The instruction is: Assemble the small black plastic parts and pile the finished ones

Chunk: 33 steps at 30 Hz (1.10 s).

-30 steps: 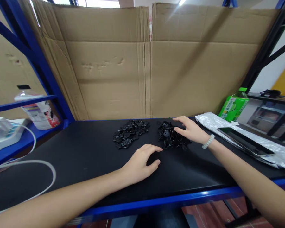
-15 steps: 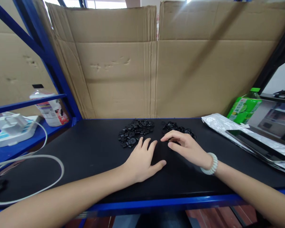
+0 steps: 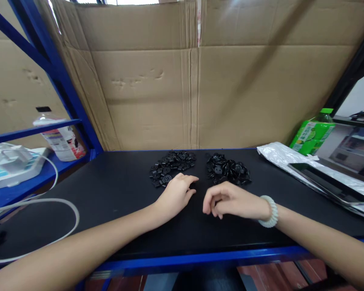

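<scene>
Two heaps of small black plastic parts lie on the black bench top (image 3: 115, 190): a left heap (image 3: 171, 165) and a right heap (image 3: 227, 169). My left hand (image 3: 176, 196) rests on the bench with its fingertips at the near edge of the left heap, fingers loosely curled, and nothing shows in them. My right hand (image 3: 230, 202), with a pale bead bracelet at the wrist, hovers just in front of the right heap. Its fingers are curled downward in a pinch; whatever they hold is hidden.
Cardboard sheets (image 3: 197, 89) wall off the back. A green bottle (image 3: 311, 133), crinkled silver foil (image 3: 291, 159) and a dark tablet (image 3: 324, 184) lie at the right. On the blue shelf at left are a bottle (image 3: 60, 137), a white box (image 3: 15, 163) and a white cable (image 3: 57, 202).
My right hand has drawn back from the right heap toward me and curled its fingers. My left hand has slid forward to the edge of the left heap.
</scene>
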Each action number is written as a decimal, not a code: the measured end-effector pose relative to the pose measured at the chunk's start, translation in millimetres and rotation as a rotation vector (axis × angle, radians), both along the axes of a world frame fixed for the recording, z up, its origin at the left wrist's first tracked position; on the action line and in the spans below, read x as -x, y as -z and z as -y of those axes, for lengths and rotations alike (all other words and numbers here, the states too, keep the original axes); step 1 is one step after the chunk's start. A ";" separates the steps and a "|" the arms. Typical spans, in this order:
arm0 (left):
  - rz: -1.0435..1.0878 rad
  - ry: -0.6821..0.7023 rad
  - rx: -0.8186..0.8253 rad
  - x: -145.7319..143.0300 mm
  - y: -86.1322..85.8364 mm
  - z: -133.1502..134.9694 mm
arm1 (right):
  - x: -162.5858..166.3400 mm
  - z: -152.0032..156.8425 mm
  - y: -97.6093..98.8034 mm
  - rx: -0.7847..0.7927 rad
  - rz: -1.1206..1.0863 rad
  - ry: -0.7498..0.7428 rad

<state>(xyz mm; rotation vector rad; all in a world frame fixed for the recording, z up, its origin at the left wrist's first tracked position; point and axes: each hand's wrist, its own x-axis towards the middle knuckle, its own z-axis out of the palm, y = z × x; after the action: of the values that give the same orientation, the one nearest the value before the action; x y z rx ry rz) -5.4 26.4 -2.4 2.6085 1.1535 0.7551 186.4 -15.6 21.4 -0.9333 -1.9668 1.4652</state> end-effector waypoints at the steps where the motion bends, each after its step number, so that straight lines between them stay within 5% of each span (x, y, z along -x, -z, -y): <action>1: 0.007 -0.002 0.010 0.1 -0.4 -0.8 | 0.7 -1.8 2.4 0.045 0.033 -0.018; 9: -0.003 0.039 -0.002 3.8 -7.0 -3.1 | -0.5 -16.3 10.9 -0.116 0.015 0.250; 16: -0.069 0.076 0.002 7.9 -14.9 -2.9 | 1.7 -8.3 6.3 0.094 -0.045 0.239; 22: 0.275 0.197 0.105 0.5 -20.1 13.2 | 4.7 -6.1 5.4 0.286 -0.218 0.200; 26: 0.406 0.322 0.174 -2.3 -19.1 20.5 | 6.5 -3.5 3.5 0.332 -0.323 0.070; 33: 0.447 0.342 0.143 -4.9 -15.3 20.9 | 8.2 -6.0 13.0 0.302 -0.324 0.021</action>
<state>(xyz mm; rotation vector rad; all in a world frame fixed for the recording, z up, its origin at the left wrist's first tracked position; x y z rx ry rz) -0.5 5.4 12.9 2.2656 0.5933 1.0567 178.2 -9.5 8.3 -0.7743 -1.5277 1.8075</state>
